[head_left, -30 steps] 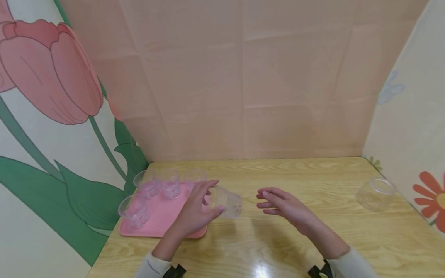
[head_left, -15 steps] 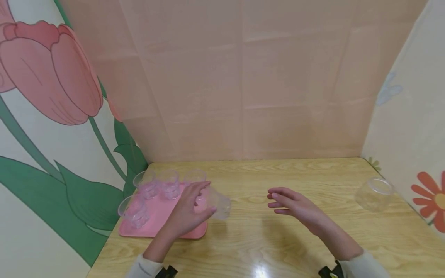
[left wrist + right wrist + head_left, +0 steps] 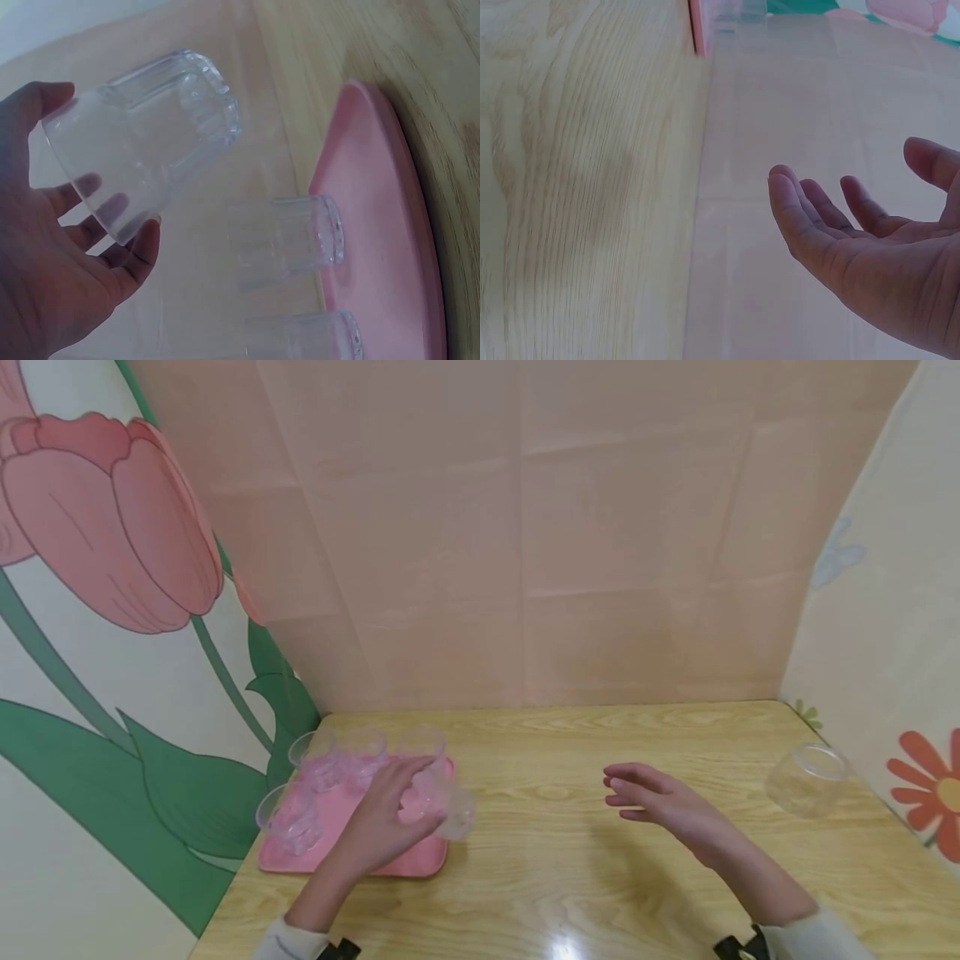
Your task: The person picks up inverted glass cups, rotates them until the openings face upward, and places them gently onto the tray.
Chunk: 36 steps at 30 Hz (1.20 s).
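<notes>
My left hand (image 3: 382, 818) holds a clear plastic cup (image 3: 150, 142) near its rim, between thumb and fingers. The cup is tilted, its base pointing away from the palm to the right in the head view. It hangs over the right part of a pink tray (image 3: 345, 862), on which several more clear cups stand upright, among them a front-left cup (image 3: 292, 822). My right hand (image 3: 667, 806) hovers over the table's right half, fingers loosely bent, with nothing in it; the right wrist view shows its bare palm (image 3: 885, 277).
At the table's right side a clear cup (image 3: 807, 781) stands upside down near the flowered wall. A pink cloth (image 3: 525, 568) hangs behind the wooden table (image 3: 540, 877). The tulip-print wall (image 3: 112, 527) borders the tray on the left.
My left hand has carried the cup leftward, from beside the tray to over its right part. The right hand has drawn away to the right, still holding nothing.
</notes>
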Tool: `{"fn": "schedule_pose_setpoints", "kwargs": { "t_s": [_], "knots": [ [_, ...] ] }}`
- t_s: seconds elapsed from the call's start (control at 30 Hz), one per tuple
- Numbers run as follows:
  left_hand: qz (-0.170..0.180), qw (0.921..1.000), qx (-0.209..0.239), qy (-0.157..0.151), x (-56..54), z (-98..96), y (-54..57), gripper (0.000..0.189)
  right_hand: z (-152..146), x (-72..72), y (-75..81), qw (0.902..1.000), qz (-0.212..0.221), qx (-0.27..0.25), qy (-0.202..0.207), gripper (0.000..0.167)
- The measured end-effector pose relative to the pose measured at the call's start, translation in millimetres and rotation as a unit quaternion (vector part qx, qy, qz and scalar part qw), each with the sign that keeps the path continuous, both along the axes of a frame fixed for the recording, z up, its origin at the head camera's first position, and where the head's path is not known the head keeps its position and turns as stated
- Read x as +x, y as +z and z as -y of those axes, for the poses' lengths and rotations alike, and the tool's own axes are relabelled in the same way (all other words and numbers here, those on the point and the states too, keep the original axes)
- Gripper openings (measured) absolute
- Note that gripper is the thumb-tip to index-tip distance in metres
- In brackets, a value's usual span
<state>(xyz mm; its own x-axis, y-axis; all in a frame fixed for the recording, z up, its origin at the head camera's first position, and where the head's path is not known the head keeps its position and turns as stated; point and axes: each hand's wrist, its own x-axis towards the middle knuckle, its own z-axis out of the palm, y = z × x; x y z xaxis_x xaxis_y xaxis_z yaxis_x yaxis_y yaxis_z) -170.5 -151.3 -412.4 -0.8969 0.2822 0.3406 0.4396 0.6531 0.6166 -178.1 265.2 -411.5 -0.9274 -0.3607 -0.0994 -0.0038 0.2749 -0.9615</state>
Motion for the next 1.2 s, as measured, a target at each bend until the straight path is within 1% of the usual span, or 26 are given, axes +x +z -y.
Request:
{"fn": "schedule_pose_setpoints", "kwargs": {
  "t_s": [0.33, 0.5, 0.7, 0.8, 0.97, 1.07, 1.13, 1.2],
  "knots": [
    [-0.016, 0.9989, -0.043, 0.009, -1.7, 14.8, 1.8, 0.071, -21, -0.8, 1.6, 0.9997, -0.011, 0.02, 0.0, 0.058],
    [-0.023, 0.9978, -0.06, 0.016, -3.3, 21.9, 0.3, 0.07, -29, -1.2, 3.0, 0.9993, -0.012, 0.035, -0.005, 0.058],
    [-0.028, 0.9942, -0.095, 0.041, -1.4, 28.0, -1.8, 0.071, -39, -0.1, 2.5, 0.9986, -0.02, 0.044, -0.021, 0.059],
    [-0.034, 0.992, -0.11, 0.052, -0.7, 31.8, -3.0, 0.073, -43, 1.0, 1.9, 0.9981, -0.037, 0.044, -0.024, 0.057],
    [-0.032, 0.9913, -0.113, 0.06, -0.8, 38.7, -3.9, 0.074, -50, 1.1, 2.0, 0.9975, -0.049, 0.044, -0.027, 0.055],
    [-0.029, 0.9917, -0.108, 0.063, -0.9, 42.4, -3.7, 0.074, -54, 1.6, 2.4, 0.9967, -0.047, 0.057, -0.033, 0.056],
    [-0.021, 0.9919, -0.107, 0.065, -0.7, 44.7, -3.8, 0.074, -57, 1.6, 2.3, 0.9956, -0.053, 0.07, -0.034, 0.057],
    [-0.012, 0.9919, -0.107, 0.068, -0.2, 47.1, -3.7, 0.075, -59, 2.2, 2.5, 0.9947, -0.05, 0.08, -0.041, 0.058]
  ]
}}
